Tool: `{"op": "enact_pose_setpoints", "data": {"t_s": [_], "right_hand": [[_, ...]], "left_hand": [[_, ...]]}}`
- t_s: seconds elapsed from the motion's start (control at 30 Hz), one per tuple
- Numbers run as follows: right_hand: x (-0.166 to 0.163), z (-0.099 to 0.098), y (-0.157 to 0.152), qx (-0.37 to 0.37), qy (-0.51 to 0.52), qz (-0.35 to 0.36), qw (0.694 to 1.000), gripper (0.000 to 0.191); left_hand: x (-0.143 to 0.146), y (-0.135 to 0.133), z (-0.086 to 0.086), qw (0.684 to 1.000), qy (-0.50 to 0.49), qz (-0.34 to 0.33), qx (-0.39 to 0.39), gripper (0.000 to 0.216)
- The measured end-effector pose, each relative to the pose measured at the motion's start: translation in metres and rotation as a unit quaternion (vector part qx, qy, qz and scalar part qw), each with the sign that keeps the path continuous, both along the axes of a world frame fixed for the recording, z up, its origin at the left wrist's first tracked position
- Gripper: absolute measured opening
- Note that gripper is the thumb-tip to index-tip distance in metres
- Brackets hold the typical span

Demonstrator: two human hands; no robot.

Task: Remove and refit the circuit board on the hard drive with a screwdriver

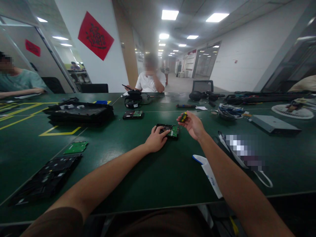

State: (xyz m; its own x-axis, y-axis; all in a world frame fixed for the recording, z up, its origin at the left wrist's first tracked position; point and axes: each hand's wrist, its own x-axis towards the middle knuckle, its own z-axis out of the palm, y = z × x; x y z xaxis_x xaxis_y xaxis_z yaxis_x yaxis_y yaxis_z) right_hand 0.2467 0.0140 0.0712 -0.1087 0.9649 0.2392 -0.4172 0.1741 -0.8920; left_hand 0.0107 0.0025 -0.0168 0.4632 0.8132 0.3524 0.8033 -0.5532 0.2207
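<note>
Two bare hands at one green table [153,184]. Left hand [157,139]: palm down, fingers loosely spread, resting on a black device [174,132] with a green circuit board on its upper face; device flat on the table, near its middle. Right hand [194,127]: thumb and fingers pinching the yellow-and-black handle of a screwdriver [183,117], above the device's right end; whether the tip makes contact cannot be told. One similar unit [133,114], lying farther off to the left, board side up. One loose green board [76,147], at left, just beyond a black panel [46,179]. One stack of black trays [79,113], farther left, small pale pieces in the topmost. One grey metal box [275,123], at right. One white item with a blue end [211,174], just beside the right arm [229,168]. One person in a white top [149,82], across the table, holding a dark, flat object [126,87]
</note>
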Motion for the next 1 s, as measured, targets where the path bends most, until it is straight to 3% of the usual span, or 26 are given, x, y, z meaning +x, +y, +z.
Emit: {"op": "enact_pose_setpoints", "data": {"t_s": [0.2,0.57,0.8,1.0], "right_hand": [[0.0004,0.0016,-0.0017,0.027,-0.034,-0.035,0.998,0.031],[-0.0008,0.0005,-0.0024,0.006,-0.003,-0.009,1.000,0.038],[-0.0021,0.0008,-0.0036,0.031,-0.038,-0.032,0.998,0.031],[-0.0013,-0.0021,-0.0009,0.019,-0.014,-0.035,0.999,0.036]], "left_hand": [[0.0003,0.0005,-0.0013,1.000,0.001,-0.004,0.010,0.051],[0.0003,-0.0018,0.0012,1.000,-0.002,0.002,-0.004,0.051],[-0.0002,-0.0017,0.0003,1.000,-0.008,-0.004,0.010,0.050],[-0.0003,-0.0022,0.0004,1.000,-0.013,-0.003,0.003,0.050]]}}
